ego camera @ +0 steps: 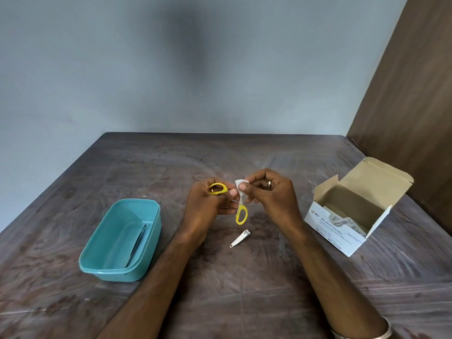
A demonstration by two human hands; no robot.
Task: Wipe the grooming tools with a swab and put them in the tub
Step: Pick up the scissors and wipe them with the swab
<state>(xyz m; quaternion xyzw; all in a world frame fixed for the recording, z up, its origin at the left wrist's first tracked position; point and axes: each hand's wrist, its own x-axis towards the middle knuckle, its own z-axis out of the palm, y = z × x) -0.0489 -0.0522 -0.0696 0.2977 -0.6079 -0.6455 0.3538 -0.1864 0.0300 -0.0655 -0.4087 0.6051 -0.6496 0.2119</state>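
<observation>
Item 1, nearest me: nail clipper [240, 238], bright metal, lying flat on the counter [244, 302] just below my hands. Apart from everything else. By my reckoning not yet wiped; it comes next.

Item 2, to my left: teal tub [93, 259], open. One dark slim tool [137, 245], tweezers by the look of it, already lies inside along the right wall. Ample room beside it.

Item 3, centre, held above the counter: yellow-handled scissors [241, 215], blades open. My left hand [208, 204] is clenched round one handle loop; the other loop hangs free below, pointing toward me. My right hand [269, 194] pinches a folded white swab [241, 185] between thumb and forefinger, wrapped on the upper blade. The blade under the swab is hidden, so I cannot tell how much of it is covered.

Handling note for the step in hand: keep the left grip firm on the loop so the scissors do not pivot; draw the swab from the pivot outward to the tip, along the flat, never across the edge, with fingertips behind the fold. Do both faces, then the second blade, which I judge is untreated. Close the blades before lowering the scissors into the tub, clear of the tool already there.

Item 4, to my right, farther back: cardboard box [342, 231] marked Alcohol Swabs, lid flap raised, sachets visible inside. Within reach should this swab dry out.
</observation>
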